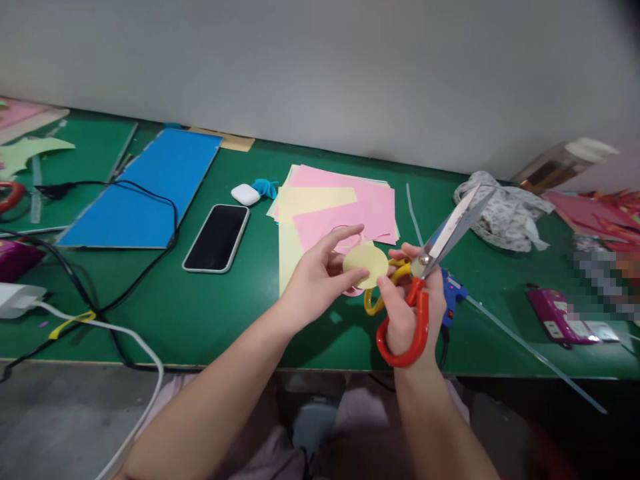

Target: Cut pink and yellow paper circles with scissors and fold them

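Observation:
A round yellow paper disc (367,261) is pinched between the thumb and fingers of my left hand (320,270). My right hand (407,307) has the scissors (417,317) hooked on it, one handle red and the other yellow, with the blades pointing up and away to the right. My right thumb also touches the disc's right edge. Below the hands lies a stack of pink and yellow paper (330,207). Some curved pink paper shows behind the disc, partly hidden by my fingers.
A phone (216,239), a white earbud case (245,194) and a blue board (145,193) lie left. On the right are a blue glue gun (453,293), a glue stick (535,353), a crumpled cloth (505,213) and a purple power strip (560,317). Cables (125,330) cross the left side.

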Demonstrator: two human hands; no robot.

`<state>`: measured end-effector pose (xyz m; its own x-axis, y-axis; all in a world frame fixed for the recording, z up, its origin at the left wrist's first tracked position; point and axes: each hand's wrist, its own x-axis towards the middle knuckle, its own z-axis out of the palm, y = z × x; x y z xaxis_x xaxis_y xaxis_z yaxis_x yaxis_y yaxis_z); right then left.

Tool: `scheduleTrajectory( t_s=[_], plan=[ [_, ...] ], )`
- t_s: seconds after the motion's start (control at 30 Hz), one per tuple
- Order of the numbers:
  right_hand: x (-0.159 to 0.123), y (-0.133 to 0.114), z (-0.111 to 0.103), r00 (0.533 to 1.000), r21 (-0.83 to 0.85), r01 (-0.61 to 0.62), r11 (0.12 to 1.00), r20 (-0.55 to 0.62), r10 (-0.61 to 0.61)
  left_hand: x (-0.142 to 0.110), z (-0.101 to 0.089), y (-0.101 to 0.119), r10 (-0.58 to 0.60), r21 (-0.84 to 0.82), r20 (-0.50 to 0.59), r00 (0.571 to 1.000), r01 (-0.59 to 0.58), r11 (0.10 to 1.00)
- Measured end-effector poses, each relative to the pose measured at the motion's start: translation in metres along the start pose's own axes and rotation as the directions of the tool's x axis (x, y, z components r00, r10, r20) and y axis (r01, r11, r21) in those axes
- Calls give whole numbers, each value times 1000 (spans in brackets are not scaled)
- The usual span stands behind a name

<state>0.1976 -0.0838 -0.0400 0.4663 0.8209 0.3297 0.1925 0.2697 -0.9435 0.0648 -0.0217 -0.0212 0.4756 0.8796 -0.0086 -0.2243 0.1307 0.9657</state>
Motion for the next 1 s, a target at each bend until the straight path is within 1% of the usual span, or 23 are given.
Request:
scheduleTrajectory(
  t_s=[0.13, 0.23, 0.33, 0.43, 0.5, 0.57, 0.67, 0.87, 1.0],
  plan=[
    [4, 4, -3, 1000, 0, 26, 1000, -10, -26, 1, 0, -2, 2, 21, 60, 998, -3, 1000],
    [5, 5, -4, 1000, -23, 20, 1000, -1, -20, 3, 2, -5, -25, -5, 52, 998, 26, 1000],
    [4, 3, -2, 1000, -4, 1, 1000, -4, -1, 5, 4, -7, -61, -45, -17, 998, 60, 997],
    [2, -1, 1, 999, 45, -29, 999, 19, 28, 5, 3, -4, -21, -33, -136, 991, 16, 999],
    [2, -3, 2, 996, 68, -45, 997, 86, 39, 4, 2, 1, 45, -6, -205, 978, -48, 999],
    [0, -5, 2, 982, 82, -63, 995, 184, 47, 1, -1, 7, 110, 4, -252, 962, -112, 994],
    [-3, -5, 1, 947, 95, -98, 991, 314, 63, -4, -6, 15, 179, 24, -274, 945, -180, 983],
    [-12, -6, 3, 904, 37, -73, 997, 424, 51, -13, -10, 25, 251, 61, -338, 907, -245, 967],
    [-16, -8, 6, 881, 56, -130, 990, 464, 89, -15, -10, 27, 294, 90, -379, 878, -281, 956]
  ],
)
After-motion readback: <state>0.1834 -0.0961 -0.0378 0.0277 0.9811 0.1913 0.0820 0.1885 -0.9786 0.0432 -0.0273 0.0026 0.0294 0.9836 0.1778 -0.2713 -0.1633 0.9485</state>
